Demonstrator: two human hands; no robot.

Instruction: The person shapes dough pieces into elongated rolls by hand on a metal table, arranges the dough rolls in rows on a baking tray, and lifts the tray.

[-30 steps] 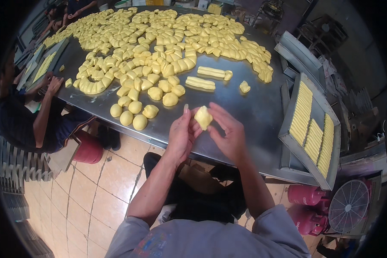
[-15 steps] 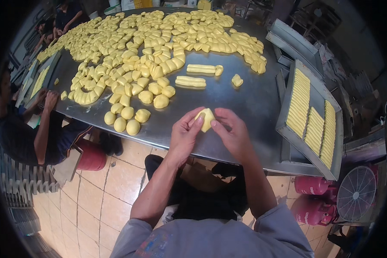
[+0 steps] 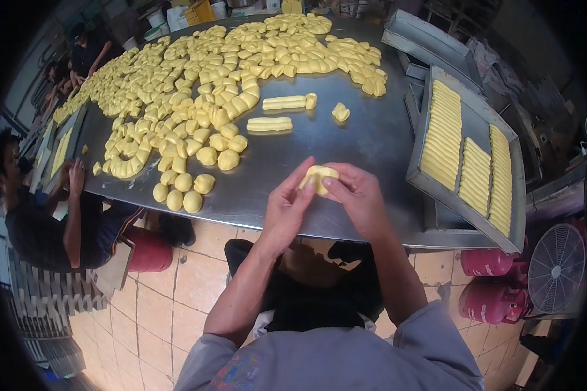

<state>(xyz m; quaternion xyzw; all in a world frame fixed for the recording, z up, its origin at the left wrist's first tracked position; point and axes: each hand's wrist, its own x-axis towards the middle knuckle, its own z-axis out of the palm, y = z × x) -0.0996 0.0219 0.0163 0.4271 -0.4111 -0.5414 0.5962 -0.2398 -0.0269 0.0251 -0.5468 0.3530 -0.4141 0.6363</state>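
A small yellow dough piece (image 3: 322,172), smooth and flattened, sits pinched between thumbs and fingers of the left hand (image 3: 287,203) and right hand (image 3: 361,199); beyond the fingertips lie two dough strips (image 3: 269,124), leftward dough balls (image 3: 192,202), rightward a tilted metal tray (image 3: 476,117).

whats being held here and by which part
A piece of yellow dough, pinched at its left side by the left hand and its right side by the right hand.
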